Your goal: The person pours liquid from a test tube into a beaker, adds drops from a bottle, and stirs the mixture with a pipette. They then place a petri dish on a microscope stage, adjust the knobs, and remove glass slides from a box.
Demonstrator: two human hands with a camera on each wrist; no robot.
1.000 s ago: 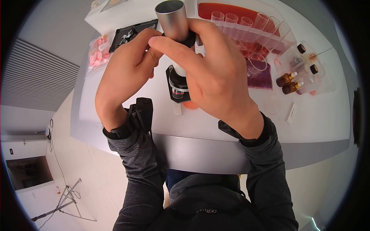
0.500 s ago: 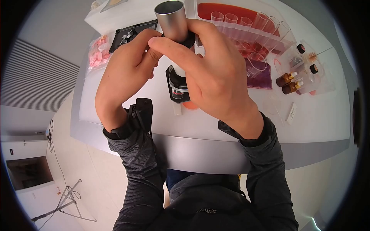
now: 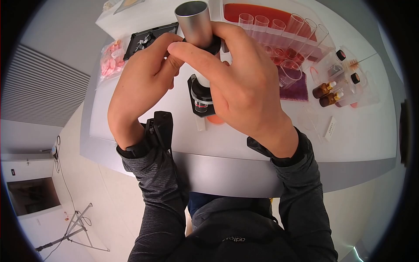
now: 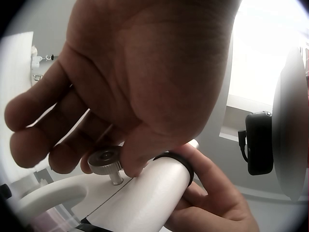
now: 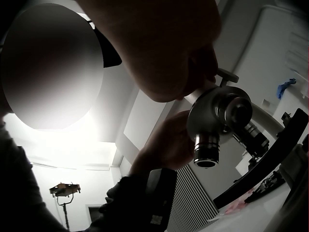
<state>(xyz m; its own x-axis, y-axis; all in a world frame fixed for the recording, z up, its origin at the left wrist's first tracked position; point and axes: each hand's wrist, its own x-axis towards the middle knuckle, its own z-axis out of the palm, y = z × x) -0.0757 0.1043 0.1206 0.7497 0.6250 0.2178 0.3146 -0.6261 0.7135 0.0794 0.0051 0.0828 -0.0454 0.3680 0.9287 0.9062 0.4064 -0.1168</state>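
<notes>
A microscope with a silver tube point(image 3: 194, 24), black collar and white body stands upright between both hands. The left hand point(image 3: 142, 85) is at its left side; in the left wrist view that hand point(image 4: 140, 63) pinches a knurled metal knob point(image 4: 105, 162) between thumb and finger. Around the tube near the black ring point(image 4: 186, 166) curl the fingers of the right hand point(image 3: 248, 83), its thumb reaching toward the left fingertips. Below, the black stage point(image 3: 194, 98) is partly hidden by the right hand. The right wrist view shows the nosepiece with an objective point(image 5: 206, 151) from underneath.
Test tubes point(image 3: 278, 30) in a rack, a beaker point(image 3: 290, 74), brown dropper bottles point(image 3: 324, 90) and plastic bottles stand to the right. A black tray point(image 3: 150, 39) and a bag of pink pieces point(image 3: 112, 61) lie at left. The table's front edge point(image 3: 227, 170) is nearer the body.
</notes>
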